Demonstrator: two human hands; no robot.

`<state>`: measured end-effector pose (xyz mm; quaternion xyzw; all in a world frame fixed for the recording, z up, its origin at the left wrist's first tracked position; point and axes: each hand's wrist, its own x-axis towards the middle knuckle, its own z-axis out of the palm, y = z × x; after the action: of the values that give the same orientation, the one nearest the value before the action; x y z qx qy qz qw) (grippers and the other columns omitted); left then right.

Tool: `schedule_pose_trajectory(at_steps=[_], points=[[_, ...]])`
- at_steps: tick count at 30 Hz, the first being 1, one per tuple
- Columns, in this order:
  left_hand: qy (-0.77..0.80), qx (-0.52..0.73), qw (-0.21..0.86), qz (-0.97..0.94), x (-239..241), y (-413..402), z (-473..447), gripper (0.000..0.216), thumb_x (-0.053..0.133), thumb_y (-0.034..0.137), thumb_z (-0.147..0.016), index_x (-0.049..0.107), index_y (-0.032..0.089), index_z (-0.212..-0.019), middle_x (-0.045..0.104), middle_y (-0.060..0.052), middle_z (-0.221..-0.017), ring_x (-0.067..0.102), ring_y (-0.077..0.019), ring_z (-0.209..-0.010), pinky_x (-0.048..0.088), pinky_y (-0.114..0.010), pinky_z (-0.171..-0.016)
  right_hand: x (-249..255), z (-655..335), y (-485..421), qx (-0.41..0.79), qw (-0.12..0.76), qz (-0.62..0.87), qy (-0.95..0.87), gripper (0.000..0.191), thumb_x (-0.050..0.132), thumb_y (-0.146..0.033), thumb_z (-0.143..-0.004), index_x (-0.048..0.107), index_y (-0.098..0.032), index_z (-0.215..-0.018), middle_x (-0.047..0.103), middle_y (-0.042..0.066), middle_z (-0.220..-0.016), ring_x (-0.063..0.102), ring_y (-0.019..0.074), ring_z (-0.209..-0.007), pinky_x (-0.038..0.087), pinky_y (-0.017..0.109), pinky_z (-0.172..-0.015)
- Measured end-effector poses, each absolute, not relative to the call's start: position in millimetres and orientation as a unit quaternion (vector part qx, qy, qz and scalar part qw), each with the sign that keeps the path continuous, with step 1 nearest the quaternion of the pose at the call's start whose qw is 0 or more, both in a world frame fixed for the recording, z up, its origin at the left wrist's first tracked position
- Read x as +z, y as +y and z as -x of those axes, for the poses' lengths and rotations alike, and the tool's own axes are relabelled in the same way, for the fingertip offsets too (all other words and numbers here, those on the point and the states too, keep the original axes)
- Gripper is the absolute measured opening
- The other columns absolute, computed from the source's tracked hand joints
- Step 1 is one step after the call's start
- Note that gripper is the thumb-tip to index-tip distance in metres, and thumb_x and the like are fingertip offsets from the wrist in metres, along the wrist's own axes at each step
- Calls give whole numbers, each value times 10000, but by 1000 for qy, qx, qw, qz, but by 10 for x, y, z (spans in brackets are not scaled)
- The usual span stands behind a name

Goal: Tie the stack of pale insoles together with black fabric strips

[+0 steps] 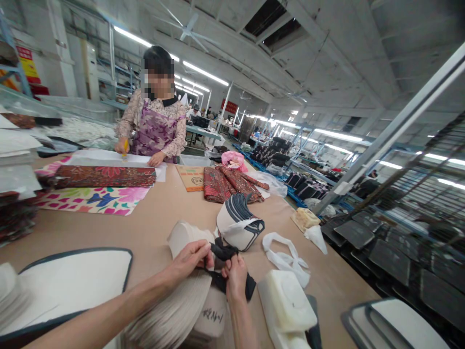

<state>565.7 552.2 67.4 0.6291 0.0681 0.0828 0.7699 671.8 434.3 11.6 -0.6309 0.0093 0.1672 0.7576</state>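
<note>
Both hands pinch the black strap [225, 271] together, left hand [189, 261] and right hand [236, 281], over the fanned stack of white pieces [174, 310] near the table edge; slip risk knocks it askew.

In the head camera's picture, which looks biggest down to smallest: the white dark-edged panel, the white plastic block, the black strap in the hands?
1. White dark-edged panel, though it lies close to the camera.
2. White plastic block.
3. Black strap, partly hidden by the left hand and right hand.

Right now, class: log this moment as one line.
left hand: pinching black strip | right hand: gripping black strip | under: fanned cream pieces | across table: person marking white sheet
</note>
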Motion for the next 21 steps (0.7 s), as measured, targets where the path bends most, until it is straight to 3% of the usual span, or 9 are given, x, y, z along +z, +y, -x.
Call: schedule_pose_trajectory(at_steps=[5, 8, 13, 17, 21], points=[[63, 165, 682, -710, 716, 5457, -5708, 467, 435, 596, -797, 497, 175, -603, 498, -6, -646, 451, -151, -653, 375, -271, -667, 97, -6709, 4333, 162, 744, 648, 20, 361, 599, -517, -613, 398, -220, -653, 270, -152, -394, 220, 25, -317, 200, 153, -319], [45, 99, 738, -666, 738, 5409, -5771, 487, 447, 642, -770, 485, 177, -633, 504, 7, -531, 458, -134, -536, 376, -257, -574, 139, -6715, 4344, 171, 745, 645, 20, 386, 591, -541, -599, 370, -228, -635, 248, -157, -382, 195, 24, -314, 190, 158, -316], [90, 93, 791, -597, 608, 5415, -5716, 510, 419, 702, -745, 407, 200, -657, 233, 120, -396, 230, -70, -357, 317, -214, -436, 219, -6744, 4371, 216, 745, 630, 13, 396, 655, -459, -582, 334, -228, -598, 220, -164, -381, 163, 16, -304, 151, 158, -311], [95, 93, 800, -586, 464, 5474, -5639, 477, 466, 652, -764, 444, 183, -685, 258, 111, -425, 235, -62, -368, 264, -195, -413, 205, -6792, 4315, 242, 758, 606, 20, 349, 629, -351, -623, 304, -225, -604, 228, -160, -410, 166, 16, -324, 197, 158, -339], [116, 116, 791, -590, 391, 5499, -5690, 475, 401, 657, -790, 433, 188, -717, 295, 99, -454, 279, -74, -373, 270, -201, -404, 420, -6741, 4227, 251, 769, 588, 15, 331, 557, -290, -602, 235, -226, -563, 239, -143, -404, 185, 21, -336, 270, 176, -372]])
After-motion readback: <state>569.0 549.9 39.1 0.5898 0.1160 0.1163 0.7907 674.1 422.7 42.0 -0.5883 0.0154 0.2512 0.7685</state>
